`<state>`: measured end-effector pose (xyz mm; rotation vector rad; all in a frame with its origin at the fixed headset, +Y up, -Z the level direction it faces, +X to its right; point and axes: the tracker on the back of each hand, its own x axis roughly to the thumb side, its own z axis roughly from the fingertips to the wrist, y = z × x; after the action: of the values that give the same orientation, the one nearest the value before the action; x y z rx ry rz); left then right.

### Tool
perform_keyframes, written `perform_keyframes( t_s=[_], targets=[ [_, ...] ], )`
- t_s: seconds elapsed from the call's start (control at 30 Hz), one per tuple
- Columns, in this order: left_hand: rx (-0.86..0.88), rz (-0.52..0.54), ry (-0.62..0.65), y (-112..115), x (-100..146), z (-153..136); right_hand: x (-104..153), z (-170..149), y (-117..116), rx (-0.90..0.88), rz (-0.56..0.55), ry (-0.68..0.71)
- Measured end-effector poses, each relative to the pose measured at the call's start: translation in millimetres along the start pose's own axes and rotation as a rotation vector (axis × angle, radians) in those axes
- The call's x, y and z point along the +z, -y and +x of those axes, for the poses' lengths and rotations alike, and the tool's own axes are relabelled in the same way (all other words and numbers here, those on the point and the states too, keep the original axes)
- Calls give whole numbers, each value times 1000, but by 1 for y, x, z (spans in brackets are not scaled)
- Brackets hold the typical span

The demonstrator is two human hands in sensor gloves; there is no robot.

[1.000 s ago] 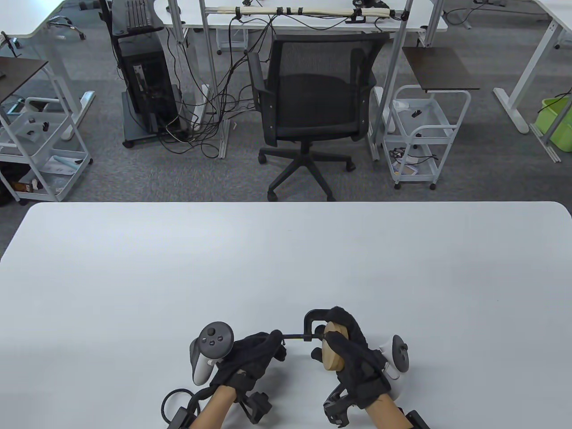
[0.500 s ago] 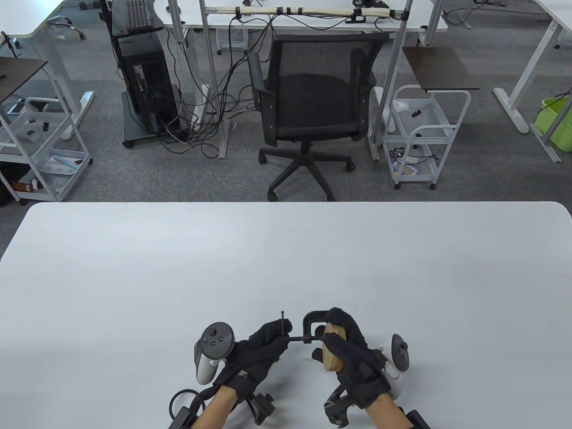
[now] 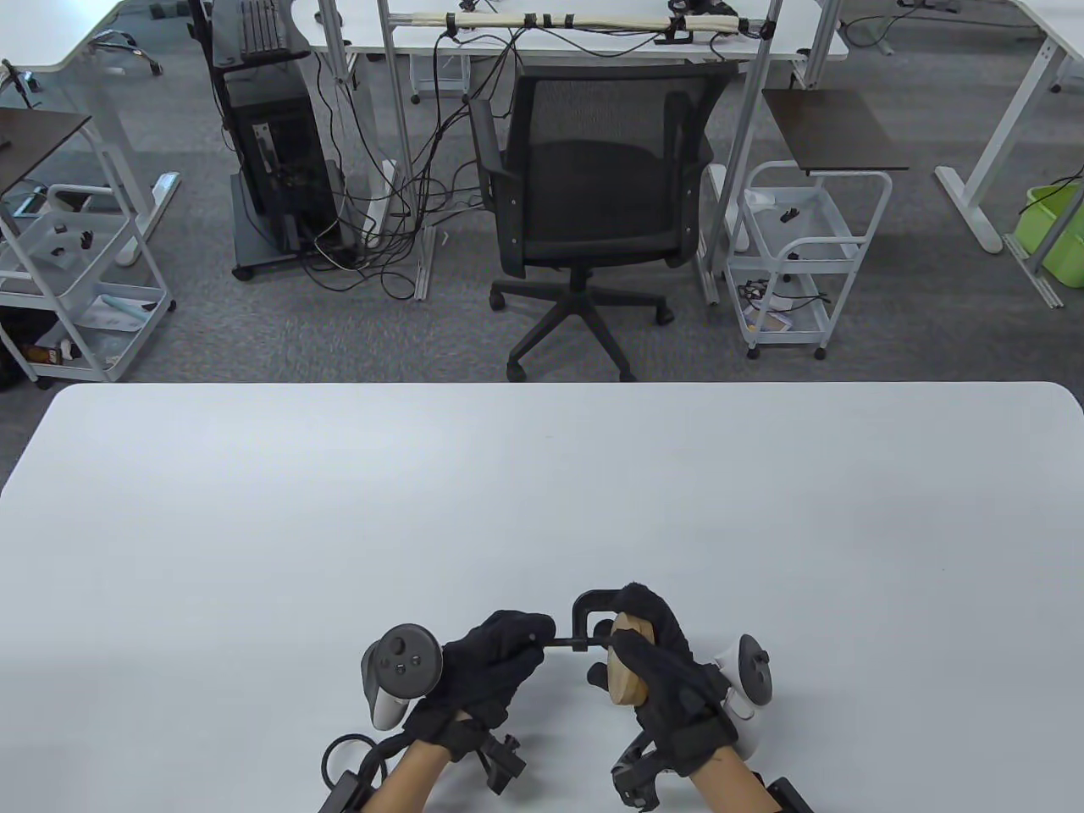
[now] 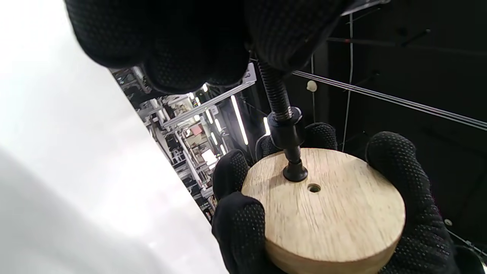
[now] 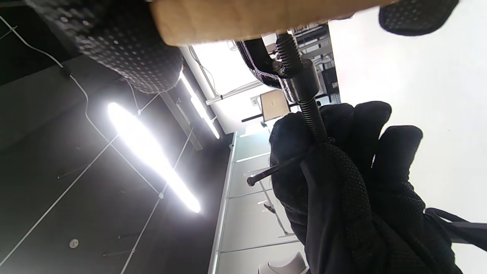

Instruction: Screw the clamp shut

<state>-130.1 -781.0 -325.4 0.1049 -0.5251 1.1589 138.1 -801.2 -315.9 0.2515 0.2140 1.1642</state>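
A black C-clamp [image 3: 587, 605] is held low above the white table [image 3: 542, 491] near its front edge. My right hand [image 3: 633, 633] grips a round wooden disc [image 3: 628, 673] that sits between the clamp's jaws. My left hand [image 3: 532, 641] grips the handle end of the clamp's threaded screw [image 3: 572, 645]. In the left wrist view the screw [image 4: 275, 95] runs down from my fingers and its pad [image 4: 295, 173] touches the disc's face [image 4: 331, 217]. In the right wrist view the thin cross-bar handle [image 5: 272, 172] sticks out of my left glove [image 5: 342, 182].
An office chair [image 3: 593, 195] stands beyond the table's far edge, with white trolleys [image 3: 800, 254] and desks behind it. Cables and a camera mount [image 3: 500, 762] hang at my left wrist by the front edge.
My left hand has turned on the screw handle. The cross-bar pointed up half a second ago and is now covered by the glove. The right hand and disc have stayed put.
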Motion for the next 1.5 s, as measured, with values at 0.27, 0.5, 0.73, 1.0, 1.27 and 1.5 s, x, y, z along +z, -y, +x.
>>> perform_keyframes(
  t_s=[0.27, 0.5, 0.73, 1.0, 1.27, 1.5],
  targets=[
    [4, 11, 16, 0, 0, 3, 0, 0, 0, 16, -19, 2],
    [27, -13, -25, 1, 0, -3, 1, 1, -1, 8, -24, 9],
    [-46, -44, -190, -6, 2, -12, 2, 2, 3, -12, -67, 17],
    [187, -146, -322, 2, 5, -29, 2, 0, 0, -21, -23, 0],
    [431, -172, -291, 8, 3, -34, 2, 0, -6, 0, -3, -9],
    [285, -80, -150, 1, 0, -19, 3, -1, -5, -4, -10, -18]
  ],
)
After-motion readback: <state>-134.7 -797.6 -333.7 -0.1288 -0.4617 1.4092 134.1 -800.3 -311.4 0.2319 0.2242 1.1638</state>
